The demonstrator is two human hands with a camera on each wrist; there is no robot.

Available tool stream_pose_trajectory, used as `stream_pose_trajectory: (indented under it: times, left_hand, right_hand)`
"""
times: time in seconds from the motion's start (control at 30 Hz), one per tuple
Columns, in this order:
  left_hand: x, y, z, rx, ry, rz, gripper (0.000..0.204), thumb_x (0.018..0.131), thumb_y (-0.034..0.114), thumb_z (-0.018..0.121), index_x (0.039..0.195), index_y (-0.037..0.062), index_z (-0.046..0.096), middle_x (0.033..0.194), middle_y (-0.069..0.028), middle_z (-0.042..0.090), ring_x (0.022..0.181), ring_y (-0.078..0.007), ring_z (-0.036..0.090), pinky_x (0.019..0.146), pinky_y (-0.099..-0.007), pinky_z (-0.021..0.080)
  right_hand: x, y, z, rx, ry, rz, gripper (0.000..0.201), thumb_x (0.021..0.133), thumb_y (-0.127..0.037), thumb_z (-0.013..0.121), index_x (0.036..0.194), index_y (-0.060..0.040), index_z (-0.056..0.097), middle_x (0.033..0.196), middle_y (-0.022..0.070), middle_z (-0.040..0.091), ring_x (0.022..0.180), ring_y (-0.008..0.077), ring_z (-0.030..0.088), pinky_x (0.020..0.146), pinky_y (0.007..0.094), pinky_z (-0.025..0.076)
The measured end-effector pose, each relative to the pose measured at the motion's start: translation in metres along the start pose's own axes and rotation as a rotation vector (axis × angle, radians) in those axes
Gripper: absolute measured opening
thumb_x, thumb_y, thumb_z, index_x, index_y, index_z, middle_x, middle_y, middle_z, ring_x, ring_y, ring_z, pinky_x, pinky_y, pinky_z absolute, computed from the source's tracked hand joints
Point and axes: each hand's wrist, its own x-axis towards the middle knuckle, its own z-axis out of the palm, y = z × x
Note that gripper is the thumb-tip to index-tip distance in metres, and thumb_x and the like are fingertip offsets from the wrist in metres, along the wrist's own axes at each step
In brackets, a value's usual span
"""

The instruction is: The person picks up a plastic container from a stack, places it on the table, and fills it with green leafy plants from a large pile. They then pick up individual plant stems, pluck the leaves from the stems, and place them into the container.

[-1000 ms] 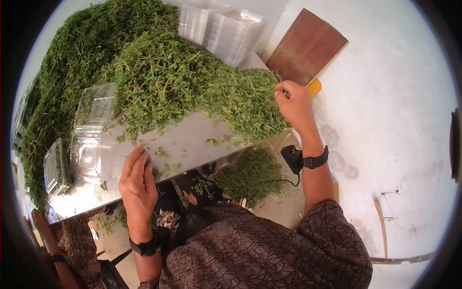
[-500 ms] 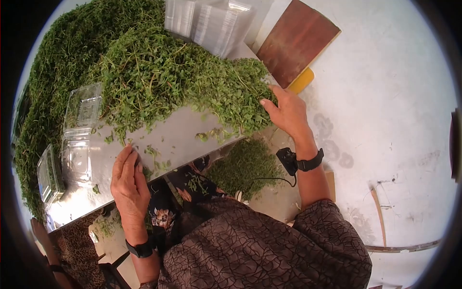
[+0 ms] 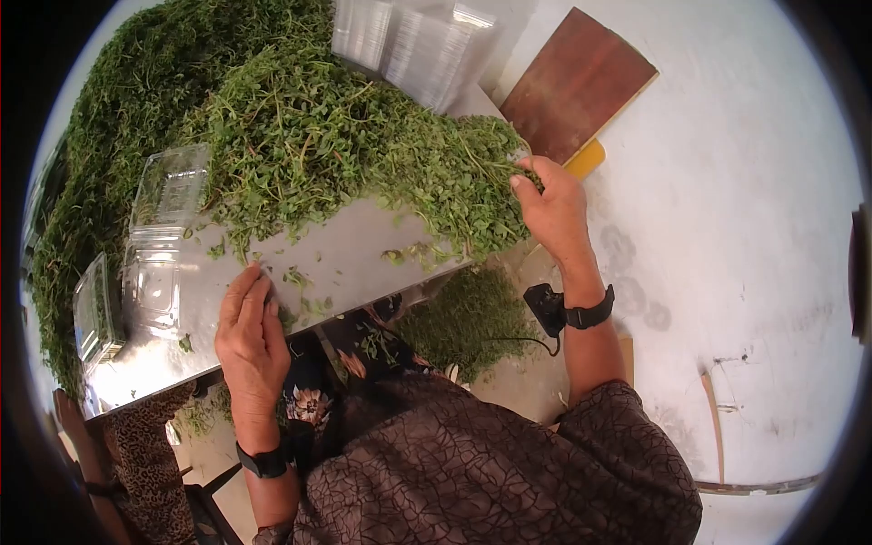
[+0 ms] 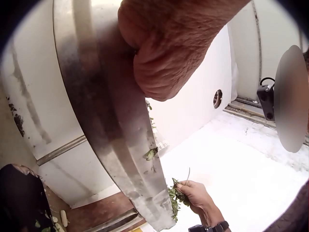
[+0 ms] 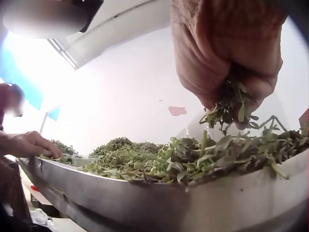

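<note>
Change: half a second ago the right hand [image 3: 551,202] lay with straight fingers against the herb pile [image 3: 363,154]; now its fingers are curled round a tuft of sprigs at the pile's right end.
Left hand: the left hand [image 3: 250,341] stays flat, fingers straight, on the metal surface [image 3: 354,259], lower left of the frame.
Edges: the right hand works at the surface's right corner; bare metal lies between the two hands.
Containers: clear plastic boxes [image 3: 168,204] sit at the left; a stack [image 3: 413,45] stands at the top.
Views: the right wrist view shows the sprigs [image 5: 231,104] pinched just above the pile; the left wrist view shows the surface's underside rim [image 4: 116,135].
</note>
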Motion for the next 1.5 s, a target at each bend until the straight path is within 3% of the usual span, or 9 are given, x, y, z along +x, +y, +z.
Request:
stream_pose_trajectory:
  times: [0.23, 0.3, 0.5, 0.97, 1.07, 1.13, 1.27, 1.33, 1.5]
  left_hand:
    - [0.002, 0.001, -0.001, -0.032, 0.013, 0.002, 0.021, 0.08, -0.005, 0.055, 0.1, -0.0048, 0.062, 0.112, -0.0196, 0.06, 0.099, -0.0353, 0.061, 0.084, -0.0372, 0.05]
    - [0.002, 0.001, -0.001, -0.027, 0.018, 0.017, 0.021, 0.08, -0.006, 0.055, 0.1, -0.005, 0.062, 0.112, -0.0199, 0.061, 0.099, -0.0356, 0.061, 0.084, -0.0373, 0.05]
    - [0.001, -0.001, -0.002, -0.018, -0.004, 0.023, 0.021, 0.082, -0.005, 0.054, 0.102, -0.0045, 0.061, 0.113, -0.0195, 0.06, 0.099, -0.0351, 0.062, 0.083, -0.0369, 0.051]
    - [0.0, -0.003, 0.0, 0.003, -0.004, 0.045, 0.021, 0.084, -0.004, 0.053, 0.104, -0.0038, 0.061, 0.115, -0.0177, 0.06, 0.098, -0.0331, 0.063, 0.082, -0.0355, 0.051]
    - [0.0, -0.003, 0.001, -0.026, 0.006, 0.026, 0.022, 0.084, -0.004, 0.053, 0.104, -0.0036, 0.061, 0.116, -0.0172, 0.06, 0.1, -0.0323, 0.063, 0.083, -0.0349, 0.051]
    - [0.0, -0.003, -0.001, -0.061, -0.002, 0.011, 0.021, 0.084, -0.003, 0.054, 0.103, -0.0034, 0.062, 0.117, -0.0168, 0.06, 0.102, -0.0314, 0.062, 0.084, -0.0351, 0.05]
    - [0.003, -0.001, -0.002, -0.082, 0.018, 0.029, 0.019, 0.081, -0.004, 0.056, 0.099, -0.0047, 0.062, 0.112, -0.0186, 0.061, 0.095, -0.0332, 0.063, 0.079, -0.0355, 0.052]
    - [0.001, -0.003, -0.004, -0.112, 0.007, 0.011, 0.018, 0.082, -0.003, 0.056, 0.099, -0.0043, 0.062, 0.111, -0.0182, 0.062, 0.093, -0.0314, 0.064, 0.077, -0.0349, 0.052]
    - [0.002, 0.0, -0.014, -0.25, -0.119, -0.119, 0.018, 0.084, -0.001, 0.055, 0.1, -0.0042, 0.062, 0.117, -0.0148, 0.06, 0.099, -0.0242, 0.063, 0.08, -0.0333, 0.051]
  right_hand:
    - [0.019, -0.021, 0.017, -0.21, -0.189, -0.024, 0.027, 0.078, -0.02, 0.066, 0.101, -0.006, 0.066, 0.092, 0.0178, 0.066, 0.081, 0.0354, 0.063, 0.075, 0.0424, 0.048]
    - [0.022, -0.015, 0.023, -0.283, -0.218, -0.047, 0.026, 0.076, -0.018, 0.065, 0.098, -0.0052, 0.066, 0.083, 0.0189, 0.065, 0.079, 0.0358, 0.063, 0.072, 0.0429, 0.048]
    - [0.029, -0.003, 0.007, -0.129, -0.079, 0.053, 0.025, 0.072, -0.012, 0.059, 0.093, 0.0, 0.063, 0.071, 0.0211, 0.061, 0.073, 0.0371, 0.062, 0.066, 0.0425, 0.046]
    - [-0.018, -0.033, -0.009, -0.119, -0.229, 0.174, 0.031, 0.076, -0.02, 0.068, 0.101, -0.002, 0.062, 0.073, 0.0197, 0.062, 0.075, 0.0368, 0.062, 0.068, 0.0422, 0.047]
    - [-0.029, -0.039, -0.004, -0.113, -0.317, 0.091, 0.034, 0.075, -0.023, 0.07, 0.099, -0.0009, 0.062, 0.071, 0.0191, 0.062, 0.073, 0.036, 0.062, 0.068, 0.043, 0.047]
    - [-0.034, -0.043, 0.001, -0.192, -0.308, 0.1, 0.038, 0.074, -0.027, 0.072, 0.098, 0.0, 0.062, 0.071, 0.0158, 0.061, 0.063, 0.0282, 0.06, 0.06, 0.038, 0.046]
    - [-0.04, -0.048, 0.013, -0.304, -0.314, 0.05, 0.034, 0.073, -0.027, 0.071, 0.093, -0.0007, 0.062, 0.068, 0.0151, 0.061, 0.065, 0.0324, 0.061, 0.061, 0.0411, 0.047]
    - [-0.04, -0.044, 0.02, -0.42, -0.206, -0.076, 0.024, 0.072, -0.022, 0.069, 0.075, -0.0018, 0.057, 0.066, 0.0156, 0.061, 0.065, 0.0355, 0.062, 0.057, 0.0437, 0.048]
    - [-0.034, -0.026, 0.017, -0.469, -0.145, -0.151, 0.014, 0.068, -0.013, 0.064, 0.072, -0.0018, 0.056, 0.065, 0.0166, 0.06, 0.061, 0.036, 0.061, 0.054, 0.0453, 0.047]
